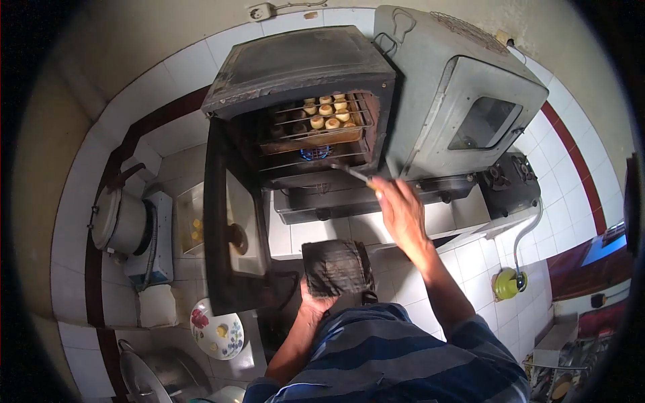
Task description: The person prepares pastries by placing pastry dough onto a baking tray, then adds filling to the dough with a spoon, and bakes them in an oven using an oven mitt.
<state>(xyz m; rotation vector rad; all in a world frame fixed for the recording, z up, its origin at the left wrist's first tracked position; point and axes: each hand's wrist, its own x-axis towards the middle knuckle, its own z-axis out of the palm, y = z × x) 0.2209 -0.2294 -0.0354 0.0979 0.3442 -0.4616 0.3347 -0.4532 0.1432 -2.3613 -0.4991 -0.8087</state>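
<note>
My left hand [316, 301] grips a dark, worn square pad [332, 269], seemingly a folded cloth pot holder, low in front of my body. In my right hand [404, 216] is a thin metal tool [354, 173] with a yellowish handle. Its tip points into the open oven [299, 59] and is too small to identify. Inside, small round pastries [332, 123] with browned tops sit in rows on a baking tray [310, 142] on a wire rack. Beneath it burns a blue gas flame [314, 153]. The oven door [232, 221] hangs open to the left.
A second metal oven [470, 101] stands to the right, beside a gas stove [507, 181]. At left are a large pot [119, 218] and a floral plate [218, 329]. A metal pan [190, 221] lies behind the oven door. A green gas cylinder [507, 283] stands on the floor.
</note>
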